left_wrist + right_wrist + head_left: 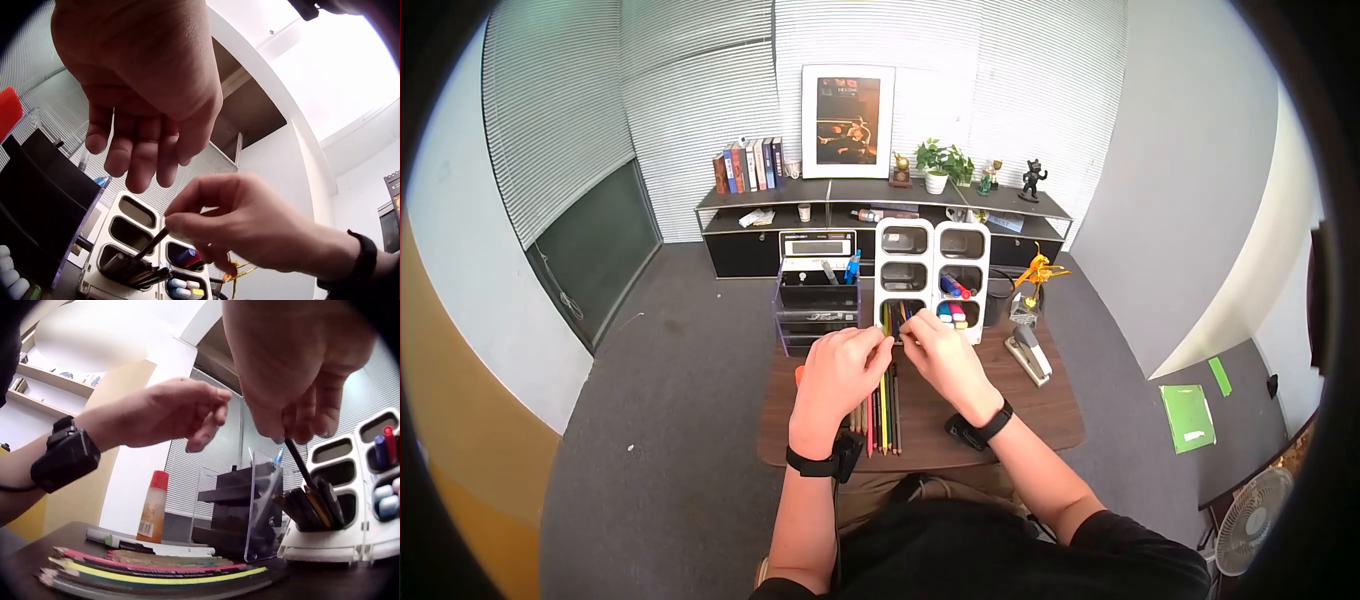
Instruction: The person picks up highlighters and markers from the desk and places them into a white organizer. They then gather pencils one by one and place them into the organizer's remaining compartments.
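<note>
Pencil (300,464) dark and slim, pinched by right hand (940,355)

The organizer (932,270) stands at the back of the table (1050,410). Left of the organizer sits a drawer box (818,305); right of it, a stapler (1029,354). In front of the organizer a row of pencils (882,405) lies on the table, and more pencils stand in its near left compartment.

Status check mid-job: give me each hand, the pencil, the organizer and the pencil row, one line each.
Right hand: pinching a dark pencil.
Dark pencil: tilted, tip in the organizer's near-left compartment.
Left hand: holds nothing, fingers relaxed.
White organizer: upright, some compartments filled.
Colored pencils: lying flat on the table.
</note>
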Demonstrator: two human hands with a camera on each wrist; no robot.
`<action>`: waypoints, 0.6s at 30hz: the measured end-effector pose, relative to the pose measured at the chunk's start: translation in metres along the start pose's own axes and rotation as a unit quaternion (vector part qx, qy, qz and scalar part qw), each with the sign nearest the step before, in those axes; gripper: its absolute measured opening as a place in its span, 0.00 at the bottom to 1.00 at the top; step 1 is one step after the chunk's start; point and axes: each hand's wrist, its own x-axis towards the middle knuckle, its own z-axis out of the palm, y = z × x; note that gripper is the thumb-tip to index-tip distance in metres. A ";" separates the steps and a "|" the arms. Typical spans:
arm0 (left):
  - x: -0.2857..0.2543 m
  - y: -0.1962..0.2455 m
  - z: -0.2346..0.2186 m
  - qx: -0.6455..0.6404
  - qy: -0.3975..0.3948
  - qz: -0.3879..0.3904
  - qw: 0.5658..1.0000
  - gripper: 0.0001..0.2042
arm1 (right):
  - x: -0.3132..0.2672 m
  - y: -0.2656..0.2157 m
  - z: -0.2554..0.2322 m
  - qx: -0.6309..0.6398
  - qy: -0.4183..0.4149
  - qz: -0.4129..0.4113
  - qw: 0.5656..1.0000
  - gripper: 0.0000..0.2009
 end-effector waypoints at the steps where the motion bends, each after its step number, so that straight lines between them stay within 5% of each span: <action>1: 0.000 0.000 0.000 0.002 -0.004 -0.001 1.000 0.15 | 0.001 0.005 0.005 -0.005 -0.013 0.011 1.000 0.07; 12: -0.001 -0.001 0.004 -0.005 0.001 -0.004 1.000 0.16 | -0.033 -0.007 -0.028 -0.022 -0.068 0.048 0.996 0.10; 18: -0.001 0.000 0.006 0.000 -0.020 -0.005 1.000 0.22 | -0.060 -0.025 -0.041 0.056 -0.339 0.029 0.939 0.17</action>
